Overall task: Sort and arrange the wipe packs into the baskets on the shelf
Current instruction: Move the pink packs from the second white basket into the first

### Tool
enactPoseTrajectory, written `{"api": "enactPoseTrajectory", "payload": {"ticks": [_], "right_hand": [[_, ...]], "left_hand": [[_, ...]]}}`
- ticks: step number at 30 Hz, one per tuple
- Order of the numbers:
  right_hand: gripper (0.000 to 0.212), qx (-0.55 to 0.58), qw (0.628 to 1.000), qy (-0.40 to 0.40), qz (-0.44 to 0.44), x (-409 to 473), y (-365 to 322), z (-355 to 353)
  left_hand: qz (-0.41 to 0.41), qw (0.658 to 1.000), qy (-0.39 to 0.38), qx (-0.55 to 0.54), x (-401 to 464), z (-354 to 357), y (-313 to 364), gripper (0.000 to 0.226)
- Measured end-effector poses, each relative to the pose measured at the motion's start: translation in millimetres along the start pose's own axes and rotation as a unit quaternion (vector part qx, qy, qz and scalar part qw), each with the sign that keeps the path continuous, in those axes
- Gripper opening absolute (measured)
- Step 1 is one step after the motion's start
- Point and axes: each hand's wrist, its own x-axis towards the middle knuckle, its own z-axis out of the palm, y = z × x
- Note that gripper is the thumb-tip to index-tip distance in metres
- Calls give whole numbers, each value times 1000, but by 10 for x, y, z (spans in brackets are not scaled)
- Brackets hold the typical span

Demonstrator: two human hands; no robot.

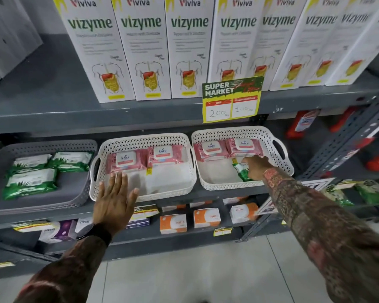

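Head view: your right hand [257, 168] grips green wipe pack [241, 171] inside right white basket [287, 169] beside pink packs [228, 148]; left hand [114, 200] spread flat, released, at middle basket [140, 194] rim.

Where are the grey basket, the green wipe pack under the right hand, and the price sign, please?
grey basket [79, 147]: head view, back rim.
green wipe pack [242, 171]: head view, visible face left of the right hand [257, 168].
price sign [231, 99]: head view, centre.

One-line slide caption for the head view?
Right hand grasps green wipe pack in right white basket; left hand open over middle basket.
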Motion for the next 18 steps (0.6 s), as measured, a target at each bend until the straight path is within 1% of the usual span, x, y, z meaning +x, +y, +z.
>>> {"api": "enactPoseTrajectory", "payload": {"ticks": [4,7,9,13,16,18], "right_hand": [[68,32,999,15,8,-45,46,37],[78,59,996,66,6,-91,-46,27],[81,66,992,111,-7,-133,-233,-32],[86,85,976,186,-80,-241,-887,-221],[92,95,961,207,-156,-334,-1606,-308],[91,84,952,212,-202,-399,-2148,-304]], "left_hand": [[1,1000,13,-6,-2,-10,26,87],[8,1000,-2,-23,-13,-60,23,91],[14,999,-12,-40,-32,-114,-7,91],[-6,997,38,-63,-113,-264,-274,84],[-31,997,52,-58,-210,-407,-704,83],[-56,995,57,-60,-290,-497,-1021,87]]}}
